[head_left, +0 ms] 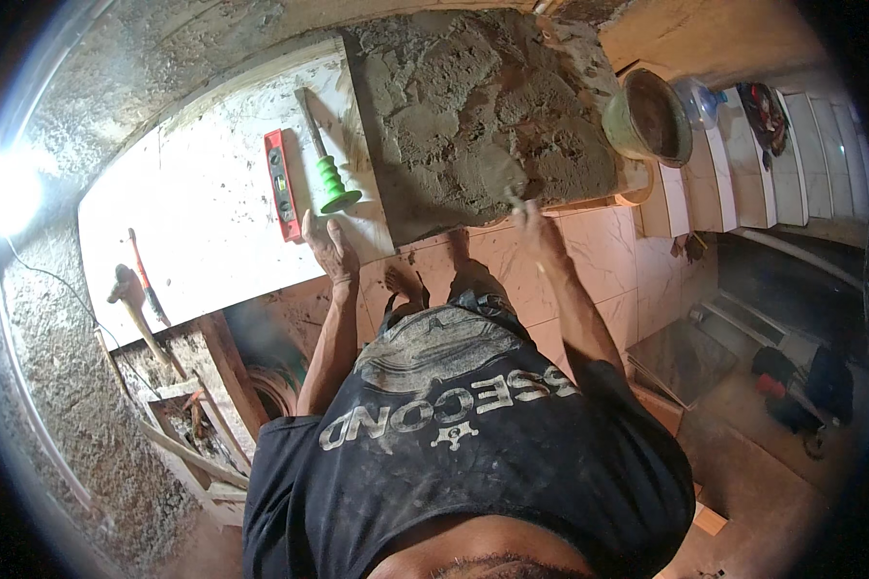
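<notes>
My right hand (541,236) is closed round the handle of a trowel, whose mortar-grey blade (502,172) lies against the wet mortar bed (444,116) and hardly stands out from it. My left hand (332,253) has its fingers apart at the near edge of a large white tile (193,212), left of the mortar. Just beyond those fingers are a red spirit level (282,185) and a chisel with a green ribbed grip (330,181). Both tools lie on the tile, and neither is held.
A bucket (649,118) stands at the mortar's right end, beside a clear plastic bottle (700,101) and several upright tiles (792,145). At far left lie a hammer (137,307) and a red-handled tool (147,275). A wooden frame (188,425) is below them; a bright lamp (8,198) shines there.
</notes>
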The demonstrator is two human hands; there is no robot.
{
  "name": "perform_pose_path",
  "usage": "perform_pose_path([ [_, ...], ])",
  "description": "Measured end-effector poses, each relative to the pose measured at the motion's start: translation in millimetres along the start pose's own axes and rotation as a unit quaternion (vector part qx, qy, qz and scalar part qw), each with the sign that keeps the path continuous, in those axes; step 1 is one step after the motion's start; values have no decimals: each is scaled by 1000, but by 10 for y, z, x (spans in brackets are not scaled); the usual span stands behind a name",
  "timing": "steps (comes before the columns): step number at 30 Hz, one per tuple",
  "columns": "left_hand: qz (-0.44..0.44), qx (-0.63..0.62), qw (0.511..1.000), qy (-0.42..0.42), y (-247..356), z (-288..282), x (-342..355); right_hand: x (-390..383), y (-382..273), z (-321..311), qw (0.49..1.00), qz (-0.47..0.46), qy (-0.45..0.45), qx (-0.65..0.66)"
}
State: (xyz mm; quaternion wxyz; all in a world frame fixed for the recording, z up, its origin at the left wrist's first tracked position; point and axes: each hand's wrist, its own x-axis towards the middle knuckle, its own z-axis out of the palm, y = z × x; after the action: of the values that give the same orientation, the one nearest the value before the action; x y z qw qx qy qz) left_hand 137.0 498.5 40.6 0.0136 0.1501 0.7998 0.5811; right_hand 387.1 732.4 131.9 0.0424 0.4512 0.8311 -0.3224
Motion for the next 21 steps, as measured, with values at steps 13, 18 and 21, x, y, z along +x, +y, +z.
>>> perform_pose_path([
  [13,-9,-28,1000,-2,18,64,2,275,64,503,986,-93,65,123],
  [18,1,-12,1000,0,-70,20,20,324,428,64,998,-53,7,-39],
  [21,-23,-64,997,19,-6,1,23,308,800,-461,996,-50,46,-59],
])
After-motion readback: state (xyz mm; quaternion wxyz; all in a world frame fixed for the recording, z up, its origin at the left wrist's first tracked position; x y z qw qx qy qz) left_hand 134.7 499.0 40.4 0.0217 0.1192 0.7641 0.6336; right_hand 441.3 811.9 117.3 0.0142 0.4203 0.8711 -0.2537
